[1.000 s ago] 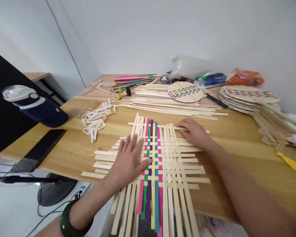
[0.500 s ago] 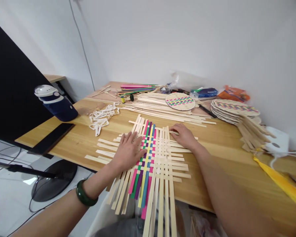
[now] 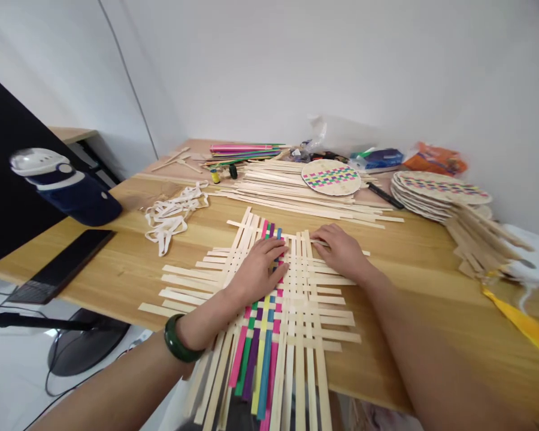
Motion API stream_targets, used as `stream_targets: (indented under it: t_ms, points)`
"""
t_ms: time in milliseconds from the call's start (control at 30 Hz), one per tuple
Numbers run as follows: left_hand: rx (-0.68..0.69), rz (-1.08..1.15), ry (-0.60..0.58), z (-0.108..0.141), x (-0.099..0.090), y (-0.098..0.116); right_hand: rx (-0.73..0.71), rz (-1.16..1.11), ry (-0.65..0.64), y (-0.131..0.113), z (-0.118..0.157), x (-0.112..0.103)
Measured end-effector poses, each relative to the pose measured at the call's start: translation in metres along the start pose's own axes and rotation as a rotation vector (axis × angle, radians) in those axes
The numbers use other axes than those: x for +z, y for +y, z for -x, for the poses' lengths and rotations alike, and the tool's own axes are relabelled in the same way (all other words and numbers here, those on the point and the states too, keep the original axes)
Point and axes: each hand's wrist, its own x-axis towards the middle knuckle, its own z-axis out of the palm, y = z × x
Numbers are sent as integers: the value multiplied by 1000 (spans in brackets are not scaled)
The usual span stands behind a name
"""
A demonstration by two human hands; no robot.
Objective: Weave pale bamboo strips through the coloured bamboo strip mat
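Observation:
A loose weave of flat bamboo strips (image 3: 303, 269) lies over the table's front edge, plain at both sides with pink, green, purple, yellow and blue strips through its middle. My left hand (image 3: 258, 269) rests palm down on the coloured strips, fingers outstretched and thumb apart. At the weave's upper right, my right hand (image 3: 339, 251) is closed, pinching the end of a pale bamboo strip (image 3: 320, 242) between thumb and fingers. That strip runs crosswise into the weave; part of it is hidden under the right hand. Long strip ends hang toward me off the table.
Loose pale strips (image 3: 269, 185) and a coloured strip bundle (image 3: 240, 151) lie at the back. A round woven fan panel (image 3: 331, 178) and a stack of panels (image 3: 440, 194) sit farther right. White ribbon (image 3: 170, 218), a dark phone-like slab (image 3: 63, 266) and a blue bottle (image 3: 78, 194) are left.
My left hand has slid right and slightly up across the coloured strips. My right hand keeps its pinch near the weave's upper right edge. The head view has shifted slightly.

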Motion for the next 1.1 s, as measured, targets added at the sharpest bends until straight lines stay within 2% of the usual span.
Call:
stream_targets:
  t_ms: [167, 733, 833, 967, 1100]
  points:
    - [-45, 27, -25, 0, -2, 0, 1, -2, 19, 1, 0, 1]
    - [-49, -30, -151, 1, -3, 6, 10, 58, 21, -5, 1, 1]
    - [-74, 30, -127, 0, -5, 5, 21, 74, 12, -6, 0, 0]
    - [-161, 109, -47, -14, -15, -2, 24, 79, 5, -7, 0, 0]
    - [-52, -18, -40, -36, -20, -16, -1, 78, 18, -5, 0, -1]
